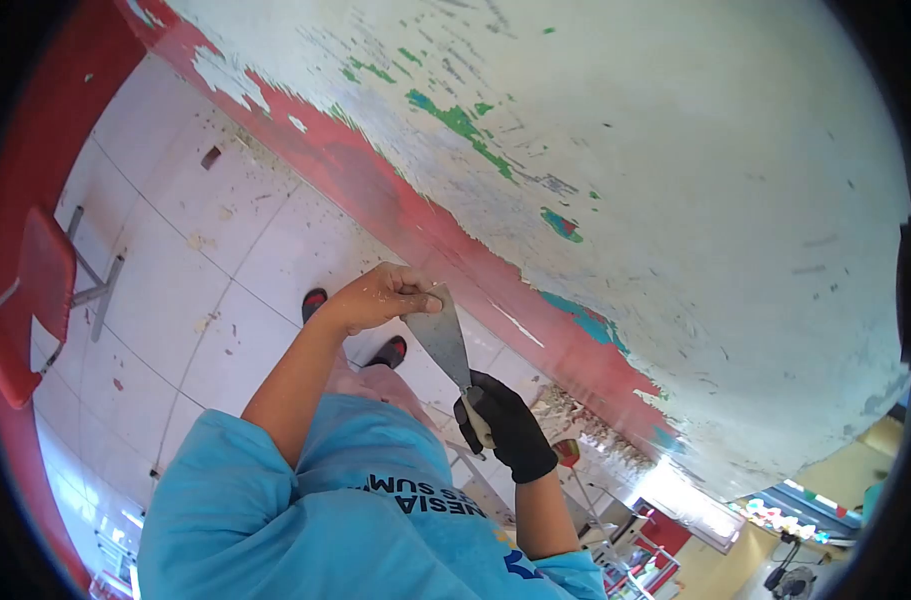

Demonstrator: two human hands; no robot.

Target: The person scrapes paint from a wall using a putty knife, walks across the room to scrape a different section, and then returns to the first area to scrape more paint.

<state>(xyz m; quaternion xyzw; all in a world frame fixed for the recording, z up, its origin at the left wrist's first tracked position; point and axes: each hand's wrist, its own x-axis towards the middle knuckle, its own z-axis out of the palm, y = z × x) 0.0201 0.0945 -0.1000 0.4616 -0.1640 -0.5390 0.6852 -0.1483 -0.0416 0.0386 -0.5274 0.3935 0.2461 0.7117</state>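
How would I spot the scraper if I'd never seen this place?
Start at the big pale wall, then look beside its red band. There the scraper runs between a bare left hand on its blade and a black-gloved right hand on its handle. Its flat grey blade, flaring from a narrow neck, sets it apart from the hands.

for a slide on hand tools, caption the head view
Gloved right hand holds a putty knife; bare left hand pinches its blade beside a peeling wall.
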